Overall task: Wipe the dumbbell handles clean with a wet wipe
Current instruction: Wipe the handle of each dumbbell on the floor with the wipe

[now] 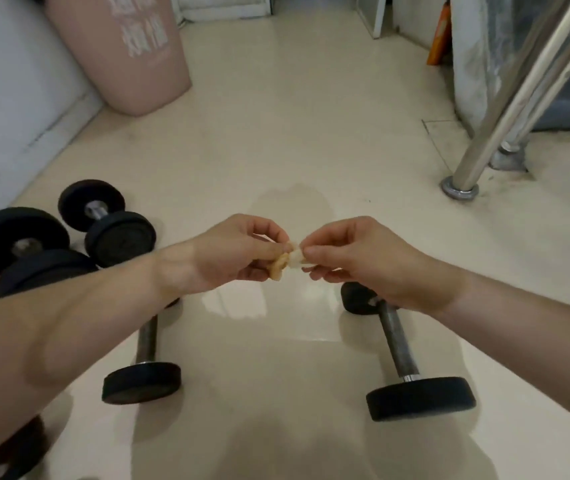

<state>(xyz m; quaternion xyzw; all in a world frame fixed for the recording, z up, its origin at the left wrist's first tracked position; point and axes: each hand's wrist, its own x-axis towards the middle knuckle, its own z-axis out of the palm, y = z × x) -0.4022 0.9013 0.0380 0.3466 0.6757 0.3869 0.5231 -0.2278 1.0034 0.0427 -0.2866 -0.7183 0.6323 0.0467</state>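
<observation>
A small crumpled wet wipe, white with a brownish stained part, is pinched between my left hand and my right hand, held above the floor. Below them two slim dumbbells lie on the cream floor. The left dumbbell has a dark metal handle and black end plates, its far end hidden by my left forearm. The right dumbbell has its far plate partly hidden under my right wrist.
Two bigger black dumbbells lie at the left by the wall. A pink bin stands at the back left. Steel posts rise at the right. Another dark weight shows at the bottom left corner.
</observation>
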